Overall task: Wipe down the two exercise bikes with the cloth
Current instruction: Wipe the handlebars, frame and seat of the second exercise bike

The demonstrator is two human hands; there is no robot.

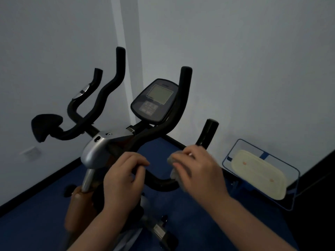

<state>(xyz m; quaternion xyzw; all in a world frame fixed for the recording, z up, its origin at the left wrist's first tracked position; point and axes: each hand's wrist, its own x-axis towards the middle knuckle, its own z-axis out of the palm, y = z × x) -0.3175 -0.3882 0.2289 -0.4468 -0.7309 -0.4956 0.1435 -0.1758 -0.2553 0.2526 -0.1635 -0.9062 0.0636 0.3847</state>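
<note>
An exercise bike (97, 151) with black curved handlebars and a silver stem stands in front of me. Its grey console (155, 100) with a screen sits between the bars. My left hand (123, 178) grips the near handlebar just right of the stem. My right hand (197, 169) holds a grey cloth (175, 158) wrapped around the right handlebar (161, 183), below the upright black grip end (208, 131). Most of the cloth is hidden under my fingers. A second bike is not in view.
White walls meet in a corner behind the bike. The floor (36, 223) is blue with a dark skirting. A blue-framed tray or rack (290, 203) holding a cream pad (259, 174) lies on the floor at the right. A wall socket (30, 152) sits low on the left wall.
</note>
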